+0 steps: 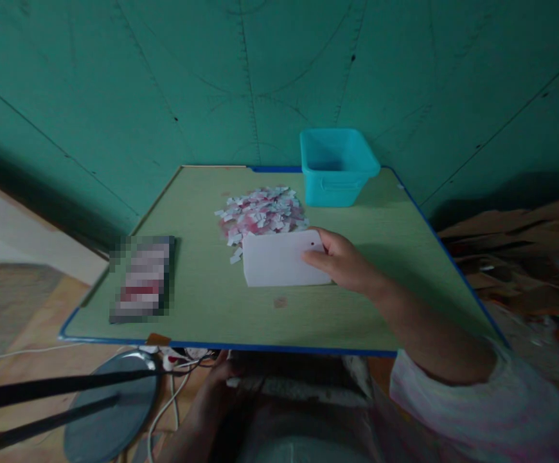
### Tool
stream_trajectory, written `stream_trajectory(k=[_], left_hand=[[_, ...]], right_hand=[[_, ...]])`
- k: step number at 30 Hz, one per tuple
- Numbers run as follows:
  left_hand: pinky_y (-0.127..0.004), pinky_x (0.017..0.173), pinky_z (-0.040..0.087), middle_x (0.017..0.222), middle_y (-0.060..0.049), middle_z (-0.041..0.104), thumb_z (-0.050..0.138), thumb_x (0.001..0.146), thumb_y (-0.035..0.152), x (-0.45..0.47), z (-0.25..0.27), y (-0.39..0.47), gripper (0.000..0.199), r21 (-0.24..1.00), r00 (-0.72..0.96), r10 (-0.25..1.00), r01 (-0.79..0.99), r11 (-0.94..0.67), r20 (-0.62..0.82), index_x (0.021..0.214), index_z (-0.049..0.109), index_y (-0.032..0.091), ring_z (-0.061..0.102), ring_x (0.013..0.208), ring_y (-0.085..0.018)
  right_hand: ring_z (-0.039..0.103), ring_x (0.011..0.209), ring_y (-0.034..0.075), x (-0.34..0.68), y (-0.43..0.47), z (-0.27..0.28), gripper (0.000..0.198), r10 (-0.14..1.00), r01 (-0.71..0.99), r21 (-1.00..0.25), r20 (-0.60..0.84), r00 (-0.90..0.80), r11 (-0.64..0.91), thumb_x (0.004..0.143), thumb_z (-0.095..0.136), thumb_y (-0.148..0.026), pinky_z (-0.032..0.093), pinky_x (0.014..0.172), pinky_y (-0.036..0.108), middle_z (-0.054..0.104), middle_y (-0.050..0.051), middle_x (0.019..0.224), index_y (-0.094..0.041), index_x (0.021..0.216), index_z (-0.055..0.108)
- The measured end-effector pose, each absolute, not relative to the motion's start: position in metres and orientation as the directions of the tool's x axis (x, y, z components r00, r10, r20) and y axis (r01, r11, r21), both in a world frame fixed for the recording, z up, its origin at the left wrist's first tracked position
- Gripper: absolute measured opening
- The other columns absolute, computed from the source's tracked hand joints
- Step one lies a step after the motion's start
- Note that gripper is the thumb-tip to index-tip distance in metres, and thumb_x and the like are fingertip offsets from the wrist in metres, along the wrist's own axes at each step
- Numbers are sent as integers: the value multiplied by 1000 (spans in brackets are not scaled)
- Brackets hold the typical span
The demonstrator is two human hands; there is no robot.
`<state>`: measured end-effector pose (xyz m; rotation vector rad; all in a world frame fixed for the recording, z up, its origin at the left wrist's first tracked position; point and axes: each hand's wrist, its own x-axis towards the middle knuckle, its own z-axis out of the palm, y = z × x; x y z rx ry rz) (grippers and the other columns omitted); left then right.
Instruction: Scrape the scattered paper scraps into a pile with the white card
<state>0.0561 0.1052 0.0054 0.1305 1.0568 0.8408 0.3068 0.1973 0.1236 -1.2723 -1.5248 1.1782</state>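
Observation:
My right hand (337, 257) is closed on the right end of a white rectangular card (279, 260), with the thumb on its upper face. A small dark hole shows near the thumb. Whether it is a single card or a thin stack, I cannot tell. Just behind the card lies a heap of small white and pink paper pieces (265, 212), its front edge partly hidden by the card. Below the front edge of the table, near my lap, my left hand (219, 382) is dim, its fingers mostly hidden.
A turquoise plastic bucket (335, 186) stands at the back right of the light table (202, 308), near the green wall. At the left lies a blurred-out flat object (144, 276). Cables and a round grey stool (110, 418) are below; cardboard (515, 225) is piled on the right.

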Motion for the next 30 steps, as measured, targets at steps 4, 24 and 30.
stream_trajectory(k=[4,24,30], left_hand=[[-24,43,43,42,4,56,70,32,9,53,-3,107,26,472,218,644,-519,713,-733,53,70,24,48,40,-13],[-25,46,43,43,5,50,68,39,13,59,0,103,16,500,219,698,-558,662,-682,46,60,26,47,42,-14],[-25,45,41,39,5,49,65,31,1,53,3,114,24,458,274,636,-502,734,-721,34,56,23,41,38,-11]], right_hand=[[53,67,12,314,200,129,25,998,215,-975,56,8,53,66,48,-19,40,57,23,61,0,79,-18,90,55],[53,66,12,312,202,120,25,999,273,-961,35,-27,41,68,48,-18,40,56,22,61,0,78,-18,91,55],[52,64,11,313,201,124,23,1000,192,-981,-10,-26,-5,66,49,-19,39,55,22,61,0,77,-18,88,56]])
